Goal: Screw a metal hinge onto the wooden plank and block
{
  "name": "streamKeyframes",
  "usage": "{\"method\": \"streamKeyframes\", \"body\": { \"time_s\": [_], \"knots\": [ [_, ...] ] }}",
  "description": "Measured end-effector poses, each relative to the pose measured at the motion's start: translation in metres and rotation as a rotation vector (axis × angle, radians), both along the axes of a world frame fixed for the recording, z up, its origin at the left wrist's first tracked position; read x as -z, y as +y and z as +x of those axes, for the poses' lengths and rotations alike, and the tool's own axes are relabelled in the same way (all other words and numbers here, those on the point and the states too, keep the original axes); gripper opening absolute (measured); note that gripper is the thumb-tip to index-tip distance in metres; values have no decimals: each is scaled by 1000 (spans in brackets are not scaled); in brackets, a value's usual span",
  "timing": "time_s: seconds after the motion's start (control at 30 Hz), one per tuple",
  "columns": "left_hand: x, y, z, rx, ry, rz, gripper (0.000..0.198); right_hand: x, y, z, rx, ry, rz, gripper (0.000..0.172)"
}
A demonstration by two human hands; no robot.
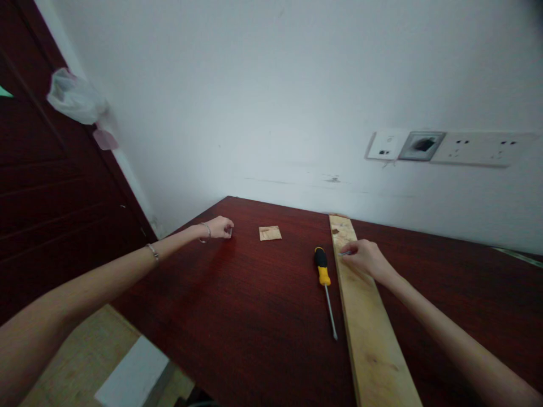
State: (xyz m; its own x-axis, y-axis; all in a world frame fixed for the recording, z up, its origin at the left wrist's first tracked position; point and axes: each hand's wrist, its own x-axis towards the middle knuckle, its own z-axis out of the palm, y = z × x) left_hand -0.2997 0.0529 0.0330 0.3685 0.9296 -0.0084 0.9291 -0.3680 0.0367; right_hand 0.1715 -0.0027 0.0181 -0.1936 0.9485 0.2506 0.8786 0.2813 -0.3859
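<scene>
My left hand [220,227] is closed over the far left part of the dark red table [254,305], fingers curled around a small pale object [229,231] too small to name. Above the long wooden board [373,333], my right hand [363,255] pinches a small, thin, silvery piece [344,253]; its kind is not clear. Beside the board's left edge lies a screwdriver [324,276] with a black and yellow handle, its tip towards me. Between the hands, nearer the left one, a small rectangular wooden piece [270,233] rests flat.
A white wall [254,113] rises behind the table, with sockets [466,148] at the right. At the left are a dark door [51,198] and a hanging plastic bag [76,99]. A white box [133,373] stands on the floor below the table's left edge.
</scene>
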Motion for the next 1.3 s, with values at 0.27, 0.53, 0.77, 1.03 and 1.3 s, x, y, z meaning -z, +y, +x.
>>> {"method": "streamKeyframes", "body": {
  "time_s": [0.27,0.53,0.77,1.03,1.3],
  "knots": [
    [6,-4,-2,-4,-7,-49,22,-24,31,-84,-115,209,-16,18],
    [4,-11,2,20,60,-50,9,-2,48,-240,-311,241,-77,14],
    [13,-6,-5,41,131,-30,18,27,47,-294,-407,188,-76,18],
    [18,-3,-7,62,228,-20,26,37,50,-297,-468,180,-17,25],
    [18,-7,-3,54,268,-23,23,42,48,-293,-511,195,16,26]
  ]
}}
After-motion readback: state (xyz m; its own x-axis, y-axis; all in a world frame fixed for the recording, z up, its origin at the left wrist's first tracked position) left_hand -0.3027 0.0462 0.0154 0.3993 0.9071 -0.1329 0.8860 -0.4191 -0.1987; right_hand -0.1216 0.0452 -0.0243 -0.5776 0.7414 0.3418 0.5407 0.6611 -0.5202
